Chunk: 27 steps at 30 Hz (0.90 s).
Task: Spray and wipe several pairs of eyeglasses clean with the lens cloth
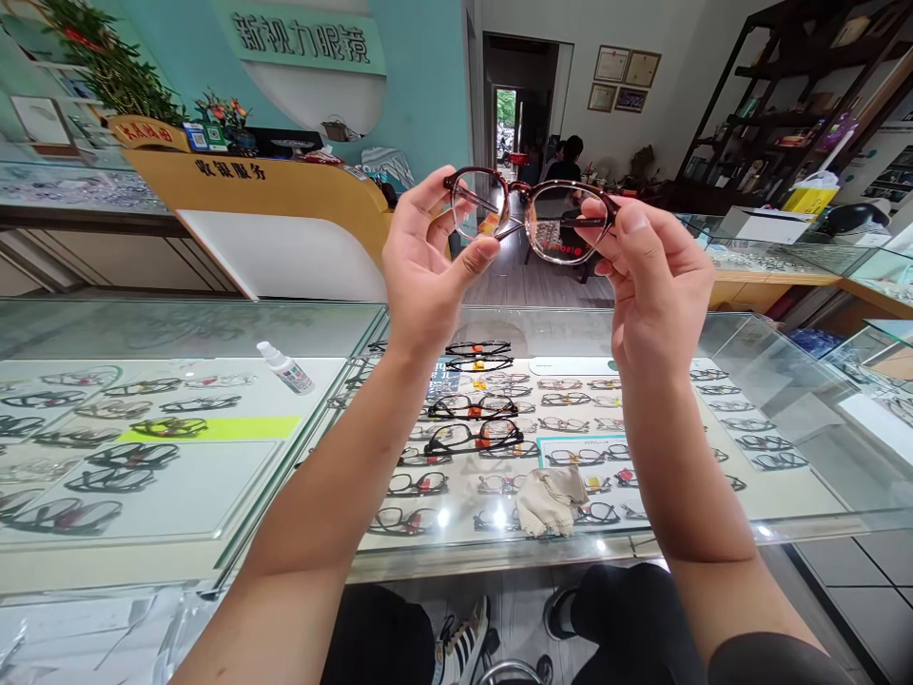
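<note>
Your left hand (432, 262) and right hand (656, 271) grasp the glasses (520, 193) between them, above the counter (399, 563); a slack grip might drop them, careless touching might smudge the lenses (563, 221).

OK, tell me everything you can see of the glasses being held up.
The glasses have dark reddish-brown upper rims, paler, clear-looking lower rims and transparent lenses. Dark temples cross behind, apparently partly folded. Held nearly level above the display counter, they are pinched at either end by the left hand and right hand.
</note>
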### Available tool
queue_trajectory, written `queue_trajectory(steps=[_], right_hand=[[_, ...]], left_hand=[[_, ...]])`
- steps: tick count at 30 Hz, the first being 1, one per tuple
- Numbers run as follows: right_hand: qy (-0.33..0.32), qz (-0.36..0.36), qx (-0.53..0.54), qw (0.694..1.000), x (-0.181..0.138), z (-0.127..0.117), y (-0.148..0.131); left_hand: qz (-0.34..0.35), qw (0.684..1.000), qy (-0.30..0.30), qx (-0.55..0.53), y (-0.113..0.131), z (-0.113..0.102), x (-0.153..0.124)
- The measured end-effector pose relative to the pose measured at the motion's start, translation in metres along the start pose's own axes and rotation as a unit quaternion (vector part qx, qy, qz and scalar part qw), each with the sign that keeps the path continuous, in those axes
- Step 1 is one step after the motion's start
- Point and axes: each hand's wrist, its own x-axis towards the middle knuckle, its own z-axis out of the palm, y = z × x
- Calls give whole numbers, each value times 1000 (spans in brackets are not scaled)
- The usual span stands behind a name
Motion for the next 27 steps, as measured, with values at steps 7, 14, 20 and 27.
queue_trajectory(steps=[7, 14, 20, 27], right_hand=[[-22, 0, -18, 1000, 2, 0, -1], [-37, 17, 34, 999, 6, -2, 5], [-51, -3, 7, 999, 6, -1, 10], [-75, -22, -88, 993, 9, -8, 4]], left_hand=[[6, 1000, 7, 26, 1, 4, 1], [-6, 1000, -17, 16, 3, 6, -3], [-3, 999, -26, 28, 8, 4, 2], [14, 998, -53, 40, 19, -11, 5]])
